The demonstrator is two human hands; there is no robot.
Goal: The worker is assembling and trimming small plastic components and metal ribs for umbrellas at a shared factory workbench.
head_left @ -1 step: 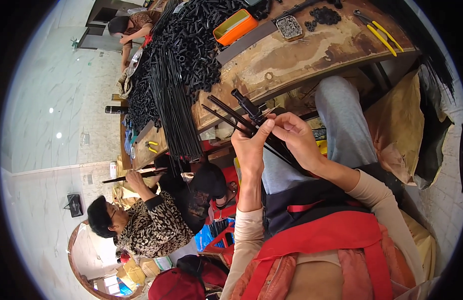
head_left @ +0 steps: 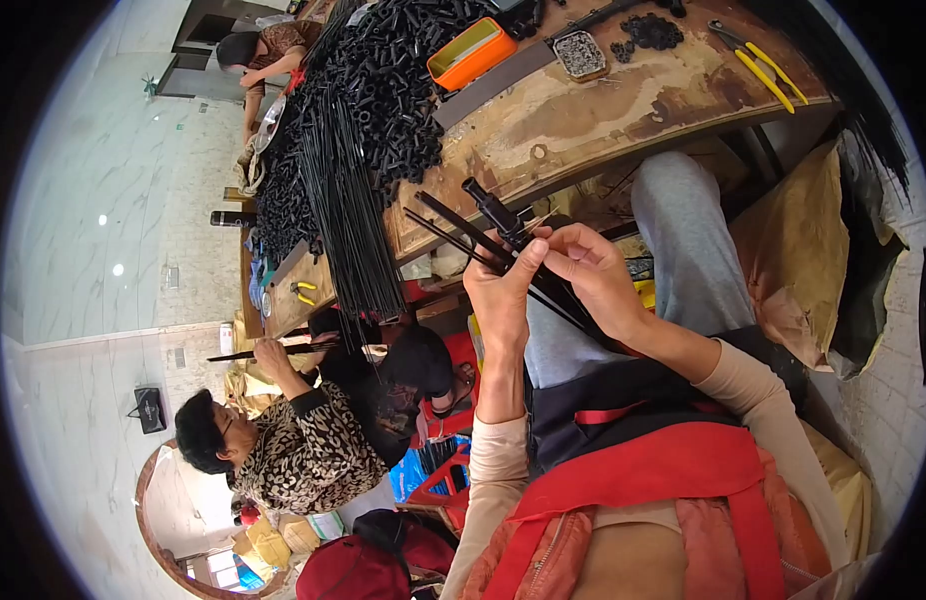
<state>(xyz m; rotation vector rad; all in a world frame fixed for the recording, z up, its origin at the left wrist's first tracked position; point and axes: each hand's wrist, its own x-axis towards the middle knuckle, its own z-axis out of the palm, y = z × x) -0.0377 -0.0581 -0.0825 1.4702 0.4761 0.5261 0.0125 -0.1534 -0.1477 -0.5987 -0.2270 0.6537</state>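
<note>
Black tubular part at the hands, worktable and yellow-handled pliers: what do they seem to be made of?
Black tubular part: probably plastic, perhaps coated metal; its dark surface shows a slight sheen.
Worktable: likely wood with a worn finish, judging by the patchy brown stains.
Yellow-handled pliers: probably metal, the head looking dark grey, with plastic or rubber sleeves suggested by the even yellow.

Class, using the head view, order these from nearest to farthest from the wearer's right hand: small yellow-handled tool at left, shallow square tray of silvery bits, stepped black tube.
From the right hand:
1. Stepped black tube, just left, by the left hand.
2. Square tray, ahead on the wooden table.
3. Small yellow-handled tool, far off left.
</note>
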